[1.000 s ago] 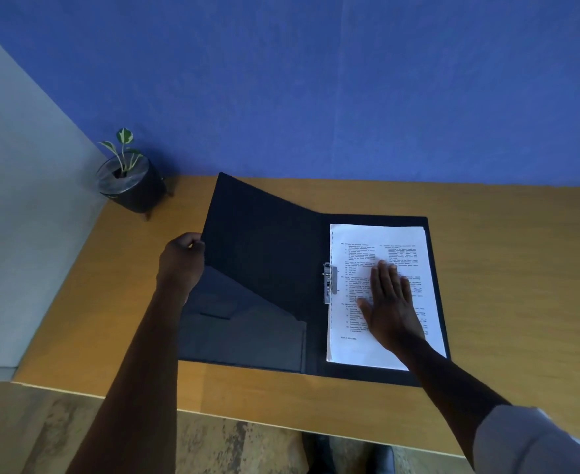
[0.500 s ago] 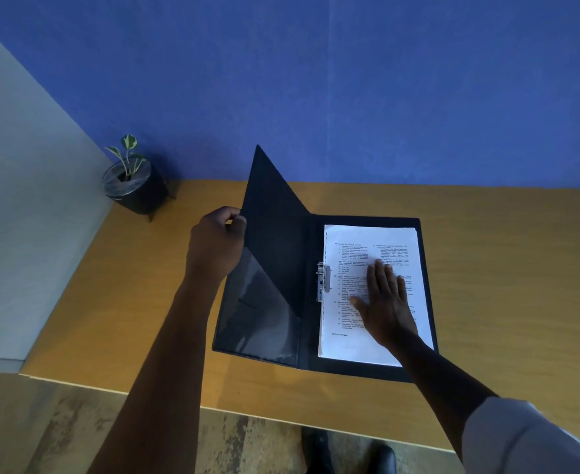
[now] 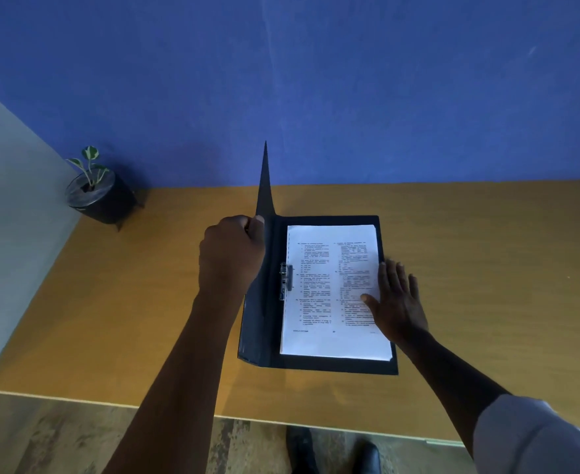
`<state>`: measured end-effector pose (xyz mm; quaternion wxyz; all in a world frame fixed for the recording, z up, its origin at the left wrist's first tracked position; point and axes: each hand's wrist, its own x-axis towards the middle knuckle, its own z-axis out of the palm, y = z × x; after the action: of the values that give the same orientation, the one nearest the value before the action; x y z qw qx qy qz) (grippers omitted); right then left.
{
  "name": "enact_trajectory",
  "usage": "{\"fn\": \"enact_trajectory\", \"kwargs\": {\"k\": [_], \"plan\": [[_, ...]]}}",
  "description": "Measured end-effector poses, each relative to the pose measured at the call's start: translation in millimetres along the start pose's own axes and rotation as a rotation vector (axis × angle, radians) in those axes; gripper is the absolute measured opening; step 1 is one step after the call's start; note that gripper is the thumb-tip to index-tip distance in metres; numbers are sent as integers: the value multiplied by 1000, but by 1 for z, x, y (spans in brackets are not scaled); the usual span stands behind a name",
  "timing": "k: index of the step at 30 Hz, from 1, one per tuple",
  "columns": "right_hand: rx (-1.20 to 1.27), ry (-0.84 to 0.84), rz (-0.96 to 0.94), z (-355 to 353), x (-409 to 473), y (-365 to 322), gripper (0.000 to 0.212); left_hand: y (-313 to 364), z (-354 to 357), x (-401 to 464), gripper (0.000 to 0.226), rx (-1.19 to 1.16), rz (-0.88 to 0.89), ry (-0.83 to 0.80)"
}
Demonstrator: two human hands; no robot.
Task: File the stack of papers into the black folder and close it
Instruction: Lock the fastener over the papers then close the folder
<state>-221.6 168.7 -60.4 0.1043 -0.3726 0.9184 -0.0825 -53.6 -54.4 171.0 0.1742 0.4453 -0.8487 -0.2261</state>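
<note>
Closing is the step in hand: the left hand [image 3: 231, 254] pinches the black folder's [image 3: 329, 366] front cover [image 3: 264, 196] upright at its free edge, while the stack of papers [image 3: 329, 289] lies clipped on the back board, mid-bench [image 3: 487, 268]. The right hand [image 3: 396, 299], fingers released and flat, rests across the stack's 3 o'clock edge. Next, that hand likely must slide clear toward 3 o'clock, where bare bench offers room. The potted plant [image 3: 100, 189] sits well apart at 10 o'clock.
</note>
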Motion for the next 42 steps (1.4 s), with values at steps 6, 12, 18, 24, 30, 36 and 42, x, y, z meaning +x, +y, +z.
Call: {"fn": "enact_trajectory", "kwargs": {"k": [6,12,18,24,30,36,42], "plan": [[-25,-11,27,-10,-13,37,82,28,23,-14,48,39,0,24],[-16,-9,28,-12,-21,68,81,55,53,-28,42,52,41,-13],[-32,-26,40,-19,-22,91,83,84,87,-44,28,121,68,-87],[-14,-17,47,-18,-24,105,81,101,128,-58,31,173,44,-67],[16,-14,59,-16,-24,104,86,108,169,-65,30,214,39,-133],[-7,-29,63,-16,-23,105,83,104,214,-71,33,276,26,-206],[-32,-33,82,-15,-23,104,82,95,252,-88,31,339,56,-239]]}}
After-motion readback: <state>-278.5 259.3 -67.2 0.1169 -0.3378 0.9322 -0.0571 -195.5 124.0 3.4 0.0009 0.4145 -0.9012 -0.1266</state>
